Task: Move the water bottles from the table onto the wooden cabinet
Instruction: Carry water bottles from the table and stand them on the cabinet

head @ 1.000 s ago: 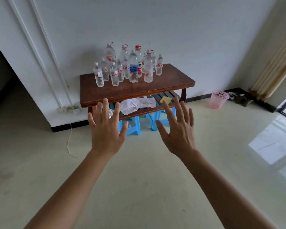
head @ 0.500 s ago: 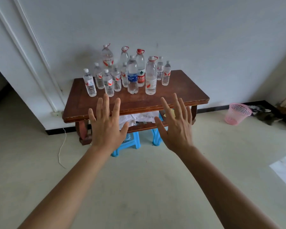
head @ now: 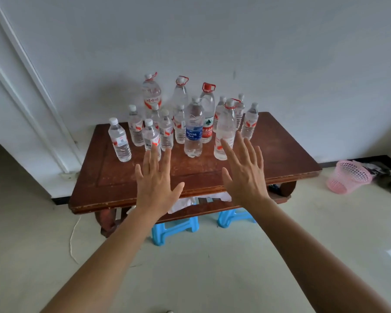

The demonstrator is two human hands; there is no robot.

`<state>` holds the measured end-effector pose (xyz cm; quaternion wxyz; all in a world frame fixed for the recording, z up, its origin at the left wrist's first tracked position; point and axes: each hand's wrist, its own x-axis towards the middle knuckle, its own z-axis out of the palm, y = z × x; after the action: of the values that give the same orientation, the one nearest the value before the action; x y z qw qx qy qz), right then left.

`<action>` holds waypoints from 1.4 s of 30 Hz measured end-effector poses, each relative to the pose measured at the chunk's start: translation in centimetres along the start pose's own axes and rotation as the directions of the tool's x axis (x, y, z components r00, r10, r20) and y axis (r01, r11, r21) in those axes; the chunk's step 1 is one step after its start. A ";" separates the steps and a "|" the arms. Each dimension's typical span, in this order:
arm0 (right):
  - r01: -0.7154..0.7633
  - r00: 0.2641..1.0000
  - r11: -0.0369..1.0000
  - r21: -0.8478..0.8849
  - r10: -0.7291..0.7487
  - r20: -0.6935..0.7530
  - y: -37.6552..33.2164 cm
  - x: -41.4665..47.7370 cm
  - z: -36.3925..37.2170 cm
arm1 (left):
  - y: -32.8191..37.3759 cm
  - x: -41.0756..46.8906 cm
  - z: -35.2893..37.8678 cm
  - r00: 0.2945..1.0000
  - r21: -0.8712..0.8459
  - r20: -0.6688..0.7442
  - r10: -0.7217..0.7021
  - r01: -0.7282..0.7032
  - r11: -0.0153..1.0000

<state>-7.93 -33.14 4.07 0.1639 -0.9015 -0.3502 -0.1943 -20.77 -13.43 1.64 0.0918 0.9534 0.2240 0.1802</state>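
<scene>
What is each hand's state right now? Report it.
Left hand: open, fingers spread, holding nothing.
Right hand: open, fingers spread, holding nothing.

hands: left hand (head: 155,186) and right hand (head: 246,177) raised side by side, backs up, fingers straight and spread, holding nothing | water bottles (head: 193,129): upright cluster at the back of the wooden surface (head: 280,154), near the white wall (head: 280,53) | below surface: blue stools (head: 174,228) | floor (head: 212,267): pink basket (head: 348,176) at right
</scene>
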 end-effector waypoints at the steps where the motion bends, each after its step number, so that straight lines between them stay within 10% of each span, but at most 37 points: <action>1: 0.001 1.000 1.000 -0.009 -0.001 0.004 0.2 1.3 0.9 | -0.4 1.7 0.7 1.000 -0.011 0.006 0.003 -0.003 1.000; 15: -0.091 0.986 0.992 0.092 0.076 0.148 14.9 16.0 9.9 | 4.3 18.7 13.9 0.952 -0.086 0.302 0.043 -0.018 0.996; 25: 0.128 0.932 0.951 0.280 -0.212 0.293 20.9 30.1 13.8 | 10.3 25.6 21.4 0.865 -0.234 0.480 -0.145 0.285 0.929; 29: 0.186 0.958 0.910 0.371 -0.251 0.135 22.3 30.7 14.7 | 11.5 26.8 24.4 0.800 -0.203 0.567 -0.197 0.367 0.908; 36: -0.239 0.966 0.829 0.506 0.255 0.040 31.6 24.7 14.5 | 15.6 30.8 29.9 0.864 -0.340 0.504 -0.014 0.213 0.916; 42: -0.757 0.642 0.513 0.405 0.699 0.315 40.9 17.9 16.1 | 19.1 33.5 33.7 0.874 -0.150 0.443 0.198 -0.145 0.978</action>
<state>36.43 -44.66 -8.17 0.4389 -0.8975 0.0142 0.0416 27.70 -18.04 -14.30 0.1789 0.9783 0.1003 -0.0285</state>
